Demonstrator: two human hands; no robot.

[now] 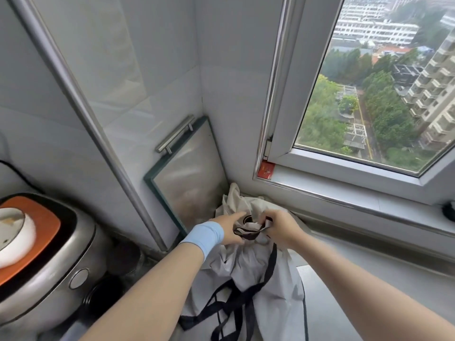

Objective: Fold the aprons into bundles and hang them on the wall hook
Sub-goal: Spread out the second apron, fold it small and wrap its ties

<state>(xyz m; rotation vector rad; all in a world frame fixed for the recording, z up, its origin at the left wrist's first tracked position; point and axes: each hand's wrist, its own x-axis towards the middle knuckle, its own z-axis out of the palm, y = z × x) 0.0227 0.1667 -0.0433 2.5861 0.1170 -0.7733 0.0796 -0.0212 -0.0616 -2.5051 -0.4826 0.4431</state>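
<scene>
A white apron (253,271) with dark straps (236,303) lies bunched on the counter in the corner below the window. My left hand (230,228), with a light blue wristband, holds the gathered top of the cloth with its fingers stretched toward the corner. My right hand (279,226) pinches a dark strap loop (248,231) and a fold of white cloth at the top of the bundle. The two hands are close together. No wall hook shows in this view.
A glass board with a metal handle (187,173) leans in the corner behind the apron. A silver rice cooker (46,262) with an orange lid and a white bowl stands at the left. The window (357,94) and its sill (344,193) are at the right.
</scene>
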